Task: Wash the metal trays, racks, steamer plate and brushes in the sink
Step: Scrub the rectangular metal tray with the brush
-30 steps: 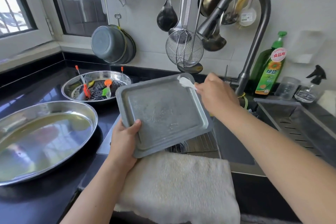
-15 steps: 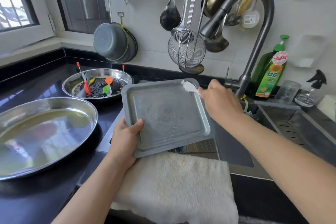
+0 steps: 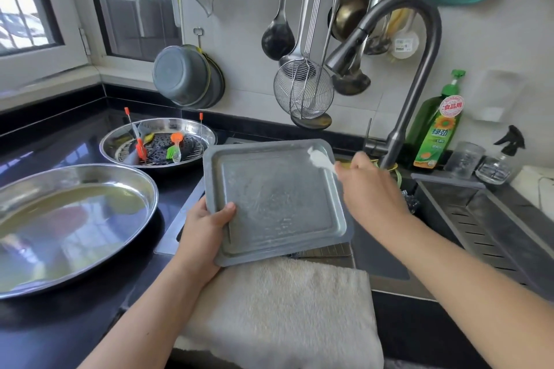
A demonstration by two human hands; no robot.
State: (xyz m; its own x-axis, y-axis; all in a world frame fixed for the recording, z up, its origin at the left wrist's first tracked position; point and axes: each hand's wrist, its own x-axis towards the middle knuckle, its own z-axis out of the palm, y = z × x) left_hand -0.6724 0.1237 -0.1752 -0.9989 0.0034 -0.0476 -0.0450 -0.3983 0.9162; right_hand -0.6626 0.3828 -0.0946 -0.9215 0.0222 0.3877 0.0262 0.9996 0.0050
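The left hand grips the near left corner of a rectangular metal tray, thumb on the tray's upper face and fingers hidden beneath; the tray is held tilted above the sink. The right hand is closed around the handle of a white brush, whose head touches the tray's far right corner. A pale towel is draped over the counter edge just below the tray. The curved faucet rises behind the right hand, with a green detergent bottle beside its base. To the left, on the black counter, a large oval steel pan lies near a round steel basin that contains a perforated steamer plate and coloured brushes. Ladles and a wire skimmer hang on the wall.
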